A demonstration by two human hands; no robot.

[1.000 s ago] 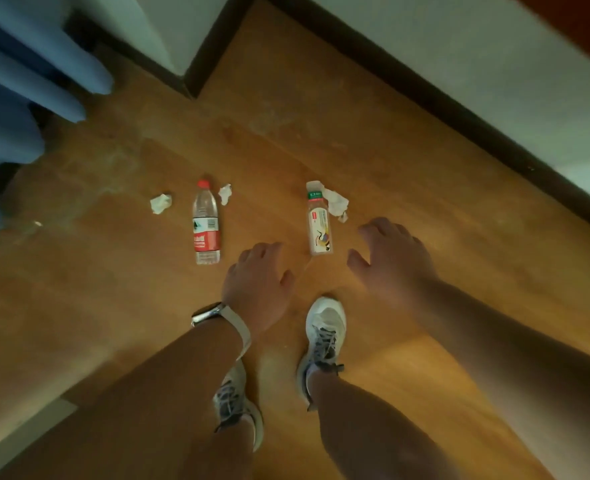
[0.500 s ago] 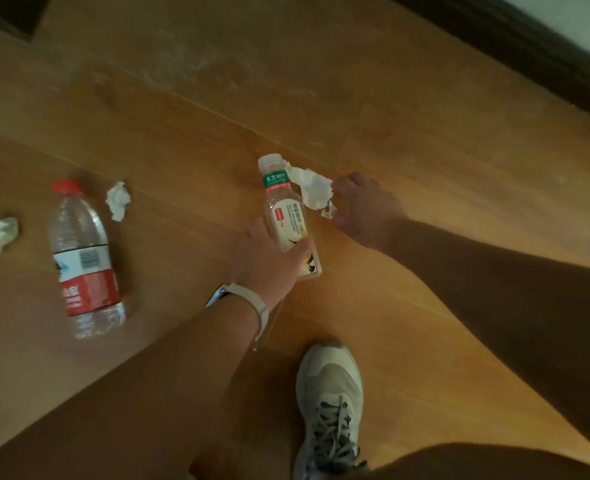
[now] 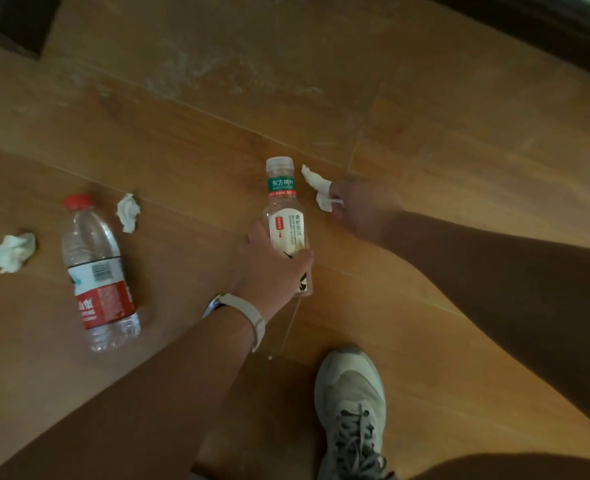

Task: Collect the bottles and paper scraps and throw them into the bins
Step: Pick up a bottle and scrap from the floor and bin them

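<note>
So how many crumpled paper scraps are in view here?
3. The first scrap lies far left; the second scrap beside the red-capped bottle; the third scrap is pinched by the right hand, beside the green-labelled bottle. Others may lie outside the frame.

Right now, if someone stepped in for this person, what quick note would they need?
The left hand grips the green-label bottle on the floor. The right hand pinches the paper scrap beside its cap. The red-cap bottle lies to the left, a small scrap by its neck, a crumpled scrap further left.
Done: two items in hand.
Left: lift them, gather the other three, bin everything; no bin is in view.
</note>
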